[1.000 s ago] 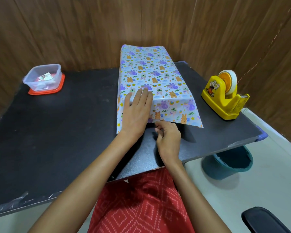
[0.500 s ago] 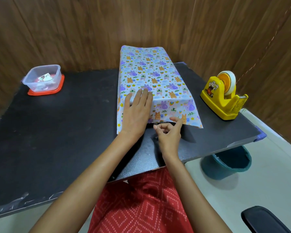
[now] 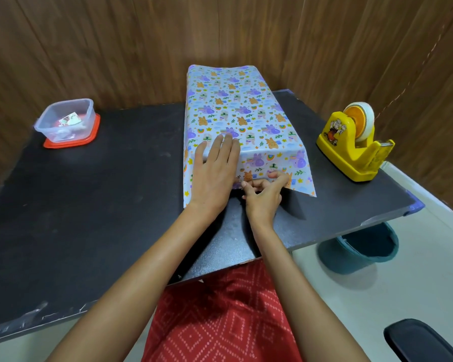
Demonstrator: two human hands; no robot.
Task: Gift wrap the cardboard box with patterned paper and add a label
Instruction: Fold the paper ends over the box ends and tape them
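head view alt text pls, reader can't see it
A person's left hand presses flat on a box covered in pastel animal-patterned wrapping paper on a black table, while the right hand pinches the paper's loose near flap. A yellow plastic tape dispenser sits to the right.

Table (image 3: 102, 205): one, black.
Box (image 3: 236, 108): one, long, wholly wrapped.
Paper (image 3: 301, 176): one patterned sheet, over the box.
Tape dispenser (image 3: 351, 158): one, yellow.
Tape roll (image 3: 362, 118): one, seated in the tape dispenser.
Plastic tub (image 3: 66, 121): one, clear; the small bits inside are too jumbled to count.
Lid (image 3: 71, 144): one, red, under the plastic tub.
Bucket (image 3: 361, 249): one, teal, on the floor (image 3: 429, 270) beside the table.
Hands: two, a left hand (image 3: 215, 176) and a right hand (image 3: 264, 199), each with a bare forearm.
Black padded piece (image 3: 419, 340): one, at the lower right edge, only partly in view.
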